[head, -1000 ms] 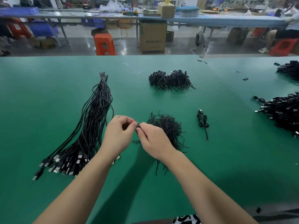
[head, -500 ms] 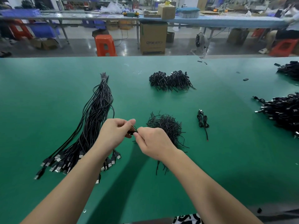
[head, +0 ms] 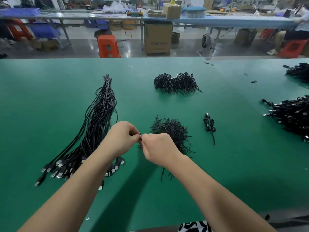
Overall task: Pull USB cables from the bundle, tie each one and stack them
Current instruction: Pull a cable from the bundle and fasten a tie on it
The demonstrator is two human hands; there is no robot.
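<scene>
A: Which step is the person working on here?

B: By my reading, the tying step. The left hand (head: 121,138) and the right hand (head: 158,149) are meeting fingertip to fingertip over the green counter (head: 234,173), both pinching a thin black twist tie (head: 140,137). Only a sliver of it is showing between the thumbs, so I cannot tell whether a coiled cable is already sitting inside the grip.

A: Where is the supply lying?

B: The long bundle of black USB cables with silver plugs (head: 98,118) is stretching from ten o'clock of the hands down to eight o'clock, its plugs fanning out under the left forearm. The loose heap of short black wire ties (head: 170,131) is sitting at two o'clock, partly behind the right hand.

A: And the finished ones?

B: One coiled black cable (head: 209,125) is lying alone at three o'clock, well apart from the hands. A mound of small black coiled cables (head: 176,82) is resting at one o'clock, farther back.

A: What is the next move asking for?

B: Probably a firm twist with both pinches holding close together, so the tie is not slipping, and then setting the result with the finished pieces.
</scene>
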